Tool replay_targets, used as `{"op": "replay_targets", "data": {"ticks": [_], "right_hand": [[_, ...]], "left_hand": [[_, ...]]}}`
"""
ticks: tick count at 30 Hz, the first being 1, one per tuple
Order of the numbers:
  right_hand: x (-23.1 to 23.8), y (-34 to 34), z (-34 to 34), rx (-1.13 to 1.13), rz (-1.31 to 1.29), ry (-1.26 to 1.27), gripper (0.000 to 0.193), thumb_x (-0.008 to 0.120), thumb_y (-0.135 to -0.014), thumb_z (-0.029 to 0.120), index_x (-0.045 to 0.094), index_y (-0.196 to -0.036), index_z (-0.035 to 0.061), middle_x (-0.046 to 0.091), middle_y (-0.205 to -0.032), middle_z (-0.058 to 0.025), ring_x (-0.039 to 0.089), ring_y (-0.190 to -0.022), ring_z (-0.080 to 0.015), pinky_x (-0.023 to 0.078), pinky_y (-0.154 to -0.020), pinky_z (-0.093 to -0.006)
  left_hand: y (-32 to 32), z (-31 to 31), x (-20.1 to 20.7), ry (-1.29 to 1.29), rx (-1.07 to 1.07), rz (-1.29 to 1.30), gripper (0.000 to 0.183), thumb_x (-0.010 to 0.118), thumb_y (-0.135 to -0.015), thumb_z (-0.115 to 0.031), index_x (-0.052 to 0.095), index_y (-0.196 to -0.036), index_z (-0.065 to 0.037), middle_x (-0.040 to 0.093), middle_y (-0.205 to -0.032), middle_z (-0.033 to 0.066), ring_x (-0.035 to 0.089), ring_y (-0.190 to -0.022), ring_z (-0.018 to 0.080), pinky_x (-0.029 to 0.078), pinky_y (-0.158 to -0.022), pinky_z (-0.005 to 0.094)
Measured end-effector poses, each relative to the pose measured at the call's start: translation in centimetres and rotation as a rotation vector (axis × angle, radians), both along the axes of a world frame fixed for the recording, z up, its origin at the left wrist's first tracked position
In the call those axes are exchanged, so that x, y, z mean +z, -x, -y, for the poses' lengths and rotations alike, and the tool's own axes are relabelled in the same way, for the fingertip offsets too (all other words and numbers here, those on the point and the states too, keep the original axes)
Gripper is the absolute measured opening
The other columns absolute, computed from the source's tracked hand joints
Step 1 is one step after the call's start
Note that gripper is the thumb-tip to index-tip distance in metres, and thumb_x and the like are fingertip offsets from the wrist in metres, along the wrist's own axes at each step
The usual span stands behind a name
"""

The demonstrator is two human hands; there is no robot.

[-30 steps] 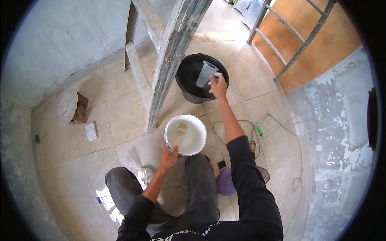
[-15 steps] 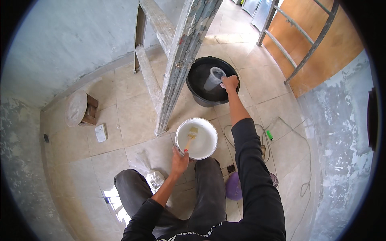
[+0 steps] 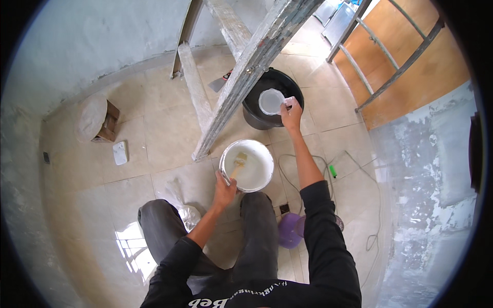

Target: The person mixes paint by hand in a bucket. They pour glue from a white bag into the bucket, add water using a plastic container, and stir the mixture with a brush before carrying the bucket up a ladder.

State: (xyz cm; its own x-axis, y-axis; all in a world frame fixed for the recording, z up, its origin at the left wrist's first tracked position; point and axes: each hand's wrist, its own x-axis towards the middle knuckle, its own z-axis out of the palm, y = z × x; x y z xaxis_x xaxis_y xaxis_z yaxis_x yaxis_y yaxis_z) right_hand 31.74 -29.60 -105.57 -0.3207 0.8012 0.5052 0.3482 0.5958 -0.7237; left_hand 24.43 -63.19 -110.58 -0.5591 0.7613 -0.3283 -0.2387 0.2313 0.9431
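My right hand (image 3: 291,117) is closed on the handle of a clear plastic jug (image 3: 270,101), which is upright over the black tub (image 3: 261,121) beyond the white bucket. The jug seems to hold cloudy liquid. Closer to me, my left hand (image 3: 224,191) grips the near-left rim of the white bucket (image 3: 270,174). Inside that bucket a paintbrush (image 3: 238,165) leans, bristles toward the middle and handle end at my left fingers. Whether those fingers also pinch the brush handle, I cannot tell. Pale residue coats the bucket's inner wall.
A paint-spattered wooden ladder (image 3: 226,92) stands close by, partly covering the tub and a scraper (image 3: 221,82). A cable (image 3: 328,164) and green object (image 3: 333,171) lie rightward. A plastic bag (image 3: 189,217) and purple bowl (image 3: 289,231) sit near my legs. A round-topped stool (image 3: 92,119) stands left.
The jug has gone from tilted in the tub to upright, its mouth facing up, and is drawn slightly nearer. My left hand keeps its hold on the bucket. The whole view has shifted somewhat.
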Motion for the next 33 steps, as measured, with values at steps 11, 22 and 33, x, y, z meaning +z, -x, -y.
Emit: {"op": "replay_targets", "data": {"ticks": [11,22,33], "right_hand": [[4.4,-2.0,7.1,-0.022,-0.129,0.171,0.010,0.056,-0.080,0.005,0.056,-0.088,-0.0018,0.059,-0.074,-0.0102,0.057,-0.063,-0.0147,0.047,-0.057,-0.0271],[7.8,-1.5,11.5,-0.018,-0.064,-0.040,0.006,0.053,-0.080,0.002,0.050,-0.080,-0.0037,0.050,-0.073,-0.0135,0.052,-0.060,-0.0232,0.042,-0.055,-0.0348],[8.0,-1.2,14.0,-0.038,0.066,-0.334,0.008,0.054,-0.080,0.002,0.050,-0.078,-0.0059,0.050,-0.076,-0.0190,0.054,-0.061,-0.0337,0.044,-0.053,-0.0395]], "left_hand": [[0.1,-2.5,-0.3,-0.028,0.008,-0.412,0.054,0.048,-0.082,-0.007,0.025,-0.130,0.005,0.059,-0.098,0.0275,0.065,-0.074,0.0347,0.054,-0.064,0.0389],[2.1,-4.0,2.8,-0.094,0.039,-0.287,0.055,0.047,-0.079,0.000,0.026,-0.129,0.002,0.060,-0.090,0.0266,0.065,-0.065,0.0338,0.055,-0.057,0.0406],[2.7,-2.7,4.0,-0.033,0.056,-0.200,0.060,0.050,-0.078,-0.002,0.024,-0.131,0.004,0.060,-0.093,0.0279,0.065,-0.075,0.0361,0.056,-0.061,0.0411]]}}
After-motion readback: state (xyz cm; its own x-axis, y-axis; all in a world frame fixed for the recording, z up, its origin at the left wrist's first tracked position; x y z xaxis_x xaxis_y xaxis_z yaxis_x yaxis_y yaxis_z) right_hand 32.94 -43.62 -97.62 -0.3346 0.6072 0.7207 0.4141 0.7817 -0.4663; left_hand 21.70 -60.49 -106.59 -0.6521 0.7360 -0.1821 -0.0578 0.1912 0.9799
